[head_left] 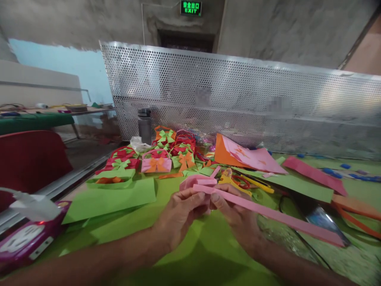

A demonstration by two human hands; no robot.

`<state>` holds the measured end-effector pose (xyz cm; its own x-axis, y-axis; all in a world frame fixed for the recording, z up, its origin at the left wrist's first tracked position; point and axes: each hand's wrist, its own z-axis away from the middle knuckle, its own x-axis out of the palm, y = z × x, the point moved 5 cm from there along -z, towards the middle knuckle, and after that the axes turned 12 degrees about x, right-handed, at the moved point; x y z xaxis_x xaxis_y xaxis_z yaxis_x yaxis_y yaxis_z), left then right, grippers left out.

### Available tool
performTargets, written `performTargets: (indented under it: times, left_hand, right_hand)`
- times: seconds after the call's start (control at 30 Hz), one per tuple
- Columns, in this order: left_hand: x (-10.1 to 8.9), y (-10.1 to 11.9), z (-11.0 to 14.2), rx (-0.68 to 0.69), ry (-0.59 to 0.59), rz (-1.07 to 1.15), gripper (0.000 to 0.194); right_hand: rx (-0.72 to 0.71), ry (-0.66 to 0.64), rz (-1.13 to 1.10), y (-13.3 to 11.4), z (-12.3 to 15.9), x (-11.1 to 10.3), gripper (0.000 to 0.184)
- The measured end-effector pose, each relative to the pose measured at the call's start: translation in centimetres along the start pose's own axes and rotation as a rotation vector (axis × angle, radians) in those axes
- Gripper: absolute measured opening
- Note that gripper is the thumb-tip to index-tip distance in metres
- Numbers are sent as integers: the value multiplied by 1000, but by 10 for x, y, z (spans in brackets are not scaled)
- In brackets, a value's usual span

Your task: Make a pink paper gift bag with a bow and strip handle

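A long pink felt strip (276,214) is pinched between my left hand (178,208) and my right hand (235,212), its free end running out to the right past my right wrist. Both thumbs press on the strip near its left end. Just behind my fingers is a folded pink felt piece (190,182), partly hidden by my hands; I cannot tell which fingers touch it. Yellow-handled scissors (230,180) lie right behind my right hand. Beyond my hands stand several small felt bags with bows, among them a pink bag (156,163) with an orange bow.
Green felt sheets (119,198) lie at left, with a purple power strip (26,242) and white charger (34,208) beside them. A yellow cutter knife (257,184), a phone (324,222) and pink sheets (253,155) are at right. A bottle (144,127) stands before the perforated metal panel (238,99).
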<state>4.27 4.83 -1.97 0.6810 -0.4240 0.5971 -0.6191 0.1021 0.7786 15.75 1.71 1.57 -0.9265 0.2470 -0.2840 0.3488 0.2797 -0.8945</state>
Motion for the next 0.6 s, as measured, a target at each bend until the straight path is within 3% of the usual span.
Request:
performTargets:
  times: [0.13, 0.37, 0.5, 0.6]
  left_hand:
    - [0, 2, 1, 40, -61, -178, 18]
    - [-14, 16, -4, 171, -31, -503, 7]
    - [-20, 23, -7, 320, -108, -661, 12]
    - [-24, 24, -8, 353, -136, -707, 13]
  right_hand:
    - [47, 16, -28, -2, -3, -6, 22]
    - [-22, 136, -38, -30, -18, -43, 13]
    - [-29, 63, -15, -33, -22, -44, 11]
    - [-19, 3, 61, -30, -23, -40, 10]
